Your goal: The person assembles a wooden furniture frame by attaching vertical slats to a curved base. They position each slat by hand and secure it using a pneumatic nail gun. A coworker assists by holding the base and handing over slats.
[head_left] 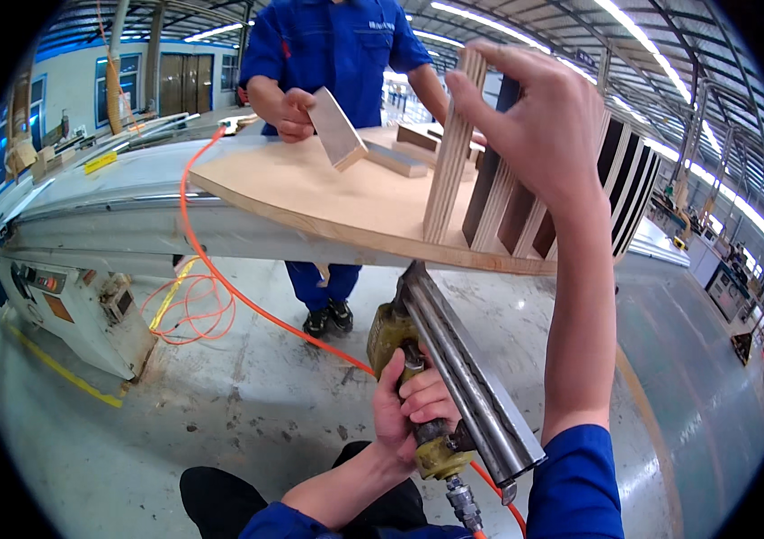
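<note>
The left hand (413,404) wraps tight around the grip of a yellowed, scuffed pneumatic nail gun (440,368), whose long steel magazine gleams smooth and whose nose presses up under the edge of a pale plywood panel (310,193) on the desk (112,220). The right hand (539,121) pinches the top of an upright plywood strip (451,148) with layered, striped edges, standing on the panel beside dark-faced strips (526,207). An orange hose (220,278) coils over the dusty concrete floor (247,404). Across the desk, a co-worker's hand (295,114) holds a slanted board (337,130).

Upright plywood strip (450,148); yellow nail gun (440,377) beneath board edge
</note>
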Demonstrator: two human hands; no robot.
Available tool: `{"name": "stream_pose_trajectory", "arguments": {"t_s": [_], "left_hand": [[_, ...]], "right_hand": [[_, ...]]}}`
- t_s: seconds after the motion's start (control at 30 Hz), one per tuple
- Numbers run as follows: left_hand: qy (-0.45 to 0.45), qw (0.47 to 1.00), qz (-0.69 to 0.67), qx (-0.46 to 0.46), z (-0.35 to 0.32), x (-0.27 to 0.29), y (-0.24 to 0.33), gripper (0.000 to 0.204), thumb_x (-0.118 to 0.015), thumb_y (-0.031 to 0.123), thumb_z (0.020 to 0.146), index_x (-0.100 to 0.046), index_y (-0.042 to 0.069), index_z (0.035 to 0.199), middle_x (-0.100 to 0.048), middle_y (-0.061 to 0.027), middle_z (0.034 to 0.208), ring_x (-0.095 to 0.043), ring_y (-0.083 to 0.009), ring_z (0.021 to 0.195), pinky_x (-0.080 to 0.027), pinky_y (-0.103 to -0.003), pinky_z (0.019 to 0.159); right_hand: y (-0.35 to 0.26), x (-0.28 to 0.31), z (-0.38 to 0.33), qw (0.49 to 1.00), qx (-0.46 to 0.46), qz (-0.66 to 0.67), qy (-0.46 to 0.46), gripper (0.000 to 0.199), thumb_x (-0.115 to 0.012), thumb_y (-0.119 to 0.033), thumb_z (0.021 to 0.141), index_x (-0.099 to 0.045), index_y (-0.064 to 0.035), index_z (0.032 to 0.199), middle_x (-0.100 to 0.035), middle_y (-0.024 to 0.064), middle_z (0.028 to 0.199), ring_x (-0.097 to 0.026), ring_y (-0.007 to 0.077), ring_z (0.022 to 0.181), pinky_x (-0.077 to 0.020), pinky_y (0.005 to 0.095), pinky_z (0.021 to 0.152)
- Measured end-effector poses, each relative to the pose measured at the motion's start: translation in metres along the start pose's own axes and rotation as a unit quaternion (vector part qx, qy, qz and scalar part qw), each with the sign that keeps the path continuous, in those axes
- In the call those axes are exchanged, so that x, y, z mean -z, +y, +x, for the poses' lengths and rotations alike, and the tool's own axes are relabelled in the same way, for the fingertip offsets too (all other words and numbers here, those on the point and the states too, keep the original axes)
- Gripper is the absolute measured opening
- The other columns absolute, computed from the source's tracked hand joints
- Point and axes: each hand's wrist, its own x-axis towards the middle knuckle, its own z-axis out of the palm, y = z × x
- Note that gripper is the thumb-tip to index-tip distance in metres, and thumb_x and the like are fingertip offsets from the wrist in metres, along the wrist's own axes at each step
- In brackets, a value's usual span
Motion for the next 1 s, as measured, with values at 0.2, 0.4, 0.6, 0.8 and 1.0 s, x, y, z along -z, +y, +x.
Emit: {"name": "stream_pose_trajectory", "arguments": {"t_s": [0.2,0.4,0.6,0.8,1.0], "left_hand": [[0.055,0.963,0.206,-0.166,-0.054,-0.056,0.022,0.046,-0.061,0.029,0.106,-0.052,0.005,0.144,-0.042,0.006,0.072,-0.042,-0.0055,0.06,-0.042,-0.025,0.062],[0.148,0.653,0.633,-0.39,-0.12,-0.181,0.032,0.03,-0.056,0.023,0.105,-0.055,0.0,0.123,-0.045,0.0023,0.075,-0.047,-0.0077,0.06,-0.046,-0.026,0.058],[0.19,-0.026,0.899,-0.395,-0.133,-0.345,0.06,0.019,-0.067,0.017,0.099,-0.061,0.0,0.093,-0.062,-0.0055,0.069,-0.059,-0.015,0.053,-0.048,-0.029,0.053],[0.283,-0.481,0.801,-0.215,-0.076,-0.441,0.149,0.056,-0.077,0.012,0.08,-0.061,0.007,0.134,-0.073,-0.023,0.1,-0.071,-0.0423,0.102,-0.057,-0.052,0.087],[0.276,-0.532,0.797,-0.073,-0.062,-0.491,0.272,0.048,-0.074,0.014,0.084,-0.062,0.012,0.131,-0.074,-0.0203,0.106,-0.071,-0.0422,0.103,-0.057,-0.054,0.085]], "right_hand": [[-0.011,0.003,0.002,0.998,-0.038,-0.036,-0.022,0.042,-0.076,-0.048,0.09,-0.083,-0.0128,0.111,-0.08,0.009,0.097,-0.075,0.0282,0.088,-0.0566,0.0406,0.083],[-0.009,0.007,0.0,0.997,-0.057,-0.044,-0.041,0.042,-0.075,-0.046,0.091,-0.081,-0.0127,0.116,-0.08,0.0104,0.112,-0.074,0.028,0.107,-0.0554,0.0393,0.096],[-0.004,0.005,-0.003,0.996,-0.065,-0.03,-0.056,0.035,-0.078,-0.032,0.089,-0.08,-0.0122,0.118,-0.079,0.0096,0.11,-0.073,0.0268,0.102,-0.0537,0.0384,0.096],[-0.009,0.007,0.0,0.994,-0.082,-0.022,-0.075,0.034,-0.077,-0.028,0.091,-0.078,-0.0095,0.12,-0.078,0.0111,0.112,-0.072,0.0272,0.103,-0.0527,0.0384,0.097],[-0.011,0.002,0.002,0.996,-0.059,-0.018,-0.064,0.037,-0.077,-0.034,0.089,-0.079,-0.0116,0.118,-0.078,0.0104,0.109,-0.072,0.0261,0.099,-0.0533,0.0368,0.092]]}}
